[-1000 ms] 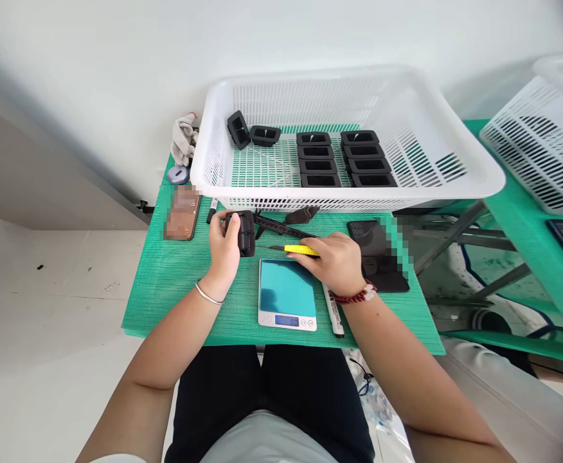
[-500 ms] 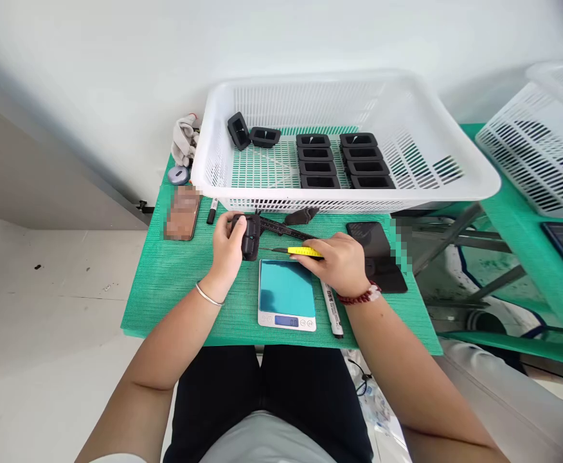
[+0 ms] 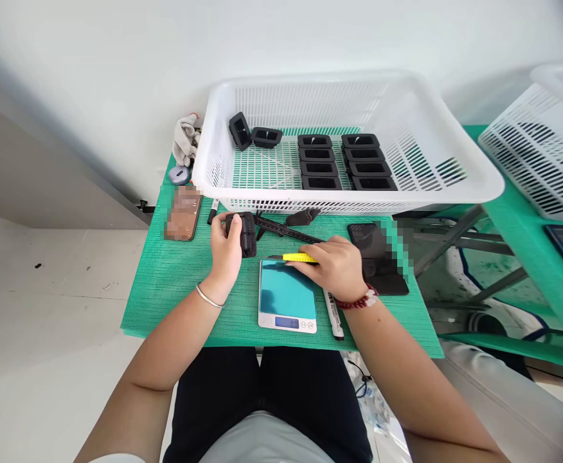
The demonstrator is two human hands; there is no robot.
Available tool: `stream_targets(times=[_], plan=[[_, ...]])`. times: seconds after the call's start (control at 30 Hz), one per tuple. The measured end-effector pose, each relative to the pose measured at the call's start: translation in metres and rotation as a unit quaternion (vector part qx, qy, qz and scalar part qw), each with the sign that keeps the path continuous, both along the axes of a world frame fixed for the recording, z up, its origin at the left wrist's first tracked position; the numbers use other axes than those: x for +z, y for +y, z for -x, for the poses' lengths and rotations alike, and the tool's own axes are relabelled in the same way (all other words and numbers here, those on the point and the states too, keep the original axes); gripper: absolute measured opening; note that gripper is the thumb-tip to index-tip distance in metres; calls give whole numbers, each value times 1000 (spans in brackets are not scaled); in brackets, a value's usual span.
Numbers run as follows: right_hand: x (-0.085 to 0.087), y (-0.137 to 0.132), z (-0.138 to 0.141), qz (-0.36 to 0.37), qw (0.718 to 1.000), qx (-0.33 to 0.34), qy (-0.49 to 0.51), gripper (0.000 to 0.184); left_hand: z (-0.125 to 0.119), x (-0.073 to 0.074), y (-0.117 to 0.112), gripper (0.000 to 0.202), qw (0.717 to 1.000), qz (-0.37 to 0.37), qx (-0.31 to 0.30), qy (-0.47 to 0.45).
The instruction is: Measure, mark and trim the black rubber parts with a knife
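My left hand (image 3: 226,249) is wrapped round a black molded part (image 3: 248,235), its thumb pressed on top. In my right hand (image 3: 337,267) is a yellow-handled utility knife (image 3: 299,258), its thin blade pointing left. The blade lies apart from the part, just above the top edge of a digital scale (image 3: 287,289) with a shiny plate. Behind the knife lies a black caliper (image 3: 288,230), partly hidden by my right hand. A white marker (image 3: 332,315) lies below my right wrist. Near the basket is a dark curved piece (image 3: 303,217).
A white plastic basket (image 3: 349,198) stands at the back, holding several black hollow rectangular parts (image 3: 320,168). At left on the green table (image 3: 166,296) are a phone (image 3: 184,215), a round grey case (image 3: 179,175) and gloves (image 3: 184,138). A black device (image 3: 386,276) lies at right.
My left hand has shifted slightly left and tilted the black part. My right hand has drawn the knife a little toward me, and its blade is now farther from the part.
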State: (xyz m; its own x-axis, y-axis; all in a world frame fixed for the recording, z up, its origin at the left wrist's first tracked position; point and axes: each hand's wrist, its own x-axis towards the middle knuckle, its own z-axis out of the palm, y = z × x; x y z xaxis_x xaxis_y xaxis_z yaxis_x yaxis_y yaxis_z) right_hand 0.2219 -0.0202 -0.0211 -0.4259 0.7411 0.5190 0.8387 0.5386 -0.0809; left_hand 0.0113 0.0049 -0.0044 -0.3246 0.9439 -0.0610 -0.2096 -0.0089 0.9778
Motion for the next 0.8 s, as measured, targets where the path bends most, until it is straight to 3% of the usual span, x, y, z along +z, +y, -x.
stream_targets(times=[0.4, 0.6, 0.8], plan=[[1, -3, 6, -24, 999, -24, -24, 44, 2, -11, 4, 51, 998, 23, 48, -27], [-1, -4, 6, -55, 996, -66, -6, 38, 0, -11, 3, 52, 997, 24, 63, -25], [-3, -4, 6, -77, 996, -49, -10, 34, -1, -13, 3, 52, 998, 12, 67, -3]])
